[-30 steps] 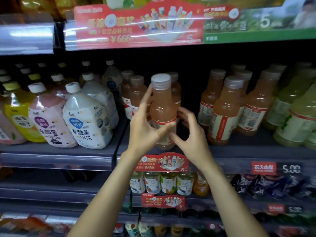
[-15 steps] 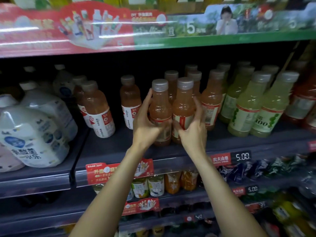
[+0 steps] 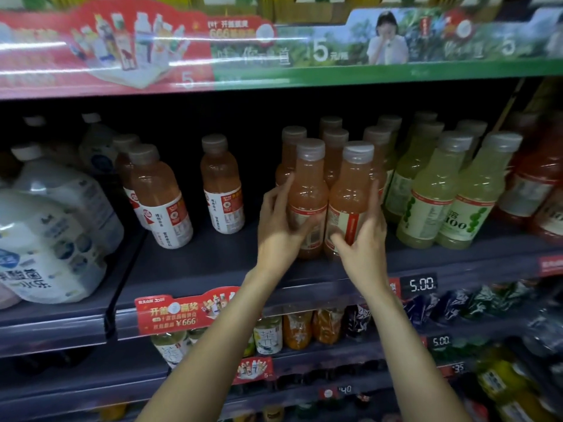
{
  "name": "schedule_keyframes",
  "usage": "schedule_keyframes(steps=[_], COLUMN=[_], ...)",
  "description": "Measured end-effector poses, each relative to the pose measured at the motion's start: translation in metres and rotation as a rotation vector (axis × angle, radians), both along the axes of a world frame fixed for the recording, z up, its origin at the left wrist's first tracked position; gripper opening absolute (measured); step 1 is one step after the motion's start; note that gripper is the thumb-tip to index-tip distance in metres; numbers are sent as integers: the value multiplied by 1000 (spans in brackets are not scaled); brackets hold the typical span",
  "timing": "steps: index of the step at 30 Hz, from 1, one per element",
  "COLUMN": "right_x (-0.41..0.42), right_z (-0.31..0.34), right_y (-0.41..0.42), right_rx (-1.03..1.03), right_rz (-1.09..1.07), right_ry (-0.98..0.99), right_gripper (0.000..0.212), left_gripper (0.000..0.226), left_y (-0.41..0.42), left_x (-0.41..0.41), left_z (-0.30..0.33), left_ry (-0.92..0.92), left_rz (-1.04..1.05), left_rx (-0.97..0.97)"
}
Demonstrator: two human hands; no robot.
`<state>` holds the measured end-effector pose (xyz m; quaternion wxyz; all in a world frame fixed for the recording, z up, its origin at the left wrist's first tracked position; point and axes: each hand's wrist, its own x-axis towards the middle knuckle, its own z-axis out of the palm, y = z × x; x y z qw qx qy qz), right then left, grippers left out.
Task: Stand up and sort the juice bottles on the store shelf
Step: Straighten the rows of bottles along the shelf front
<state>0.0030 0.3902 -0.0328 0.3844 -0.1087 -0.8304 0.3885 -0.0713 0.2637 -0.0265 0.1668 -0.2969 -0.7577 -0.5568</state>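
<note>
Two hands are on the shelf, each holding one orange juice bottle: the left hand [image 3: 278,229] grips one [image 3: 308,196], the right hand [image 3: 364,242] the one [image 3: 350,196] touching it. Behind the held pair about five more orange bottles [image 3: 334,156] show. Left of the grip stand three orange bottles [image 3: 221,190]; right of it, two front pale-green bottles [image 3: 432,205], others behind uncountable.
</note>
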Motion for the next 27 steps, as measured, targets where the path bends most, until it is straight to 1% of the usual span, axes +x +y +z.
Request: schedule_keyframes(steps=[3,6,8,11,12,14,16,18,19,21,23,25,27], right_x=[0,4,11,16,16,10,1,-12,-20,-45,-70,-93,-107], right_z=[1,-1,1,6,7,9,11,14,15,19,22,24,21], right_y=[3,-2,-9,-25,-29,-48,-70,-92,-98,-117,-127,-137,-142], right_rx=[63,161,198,295,336,414,456,414,367,259,122,1,-18], right_rz=[-22,-108,-166,-153,-136,-83,-41,74,136,240,313,353,368], right_ry=[-20,-3,76,247,282,322,337,317,282,200,81,-31,-66], right_gripper=[105,100,83,45,37,29,30,31,34,47,66,81,85], left_gripper=[82,83,77,57,50,42,45,61,71,93,107,110,104], left_y=[2,1,-5,-32,-43,-77,-109,-139,-148,-170,-178,-183,-187], left_x=[0,4,6,6,5,0,-8,-26,-37,-61,-74,-80,-86], left_z=[2,1,-1,2,4,4,2,-6,-9,-11,-9,-7,-8], left_ry=[-23,-6,12,113,163,264,292,237,188,103,-5,-56,-48], left_rz=[6,-8,6,119,174,332,475,558,567,565,531,484,428], left_rx=[-48,-62,-72,-54,-29,34,94,141,142,143,190,228,215])
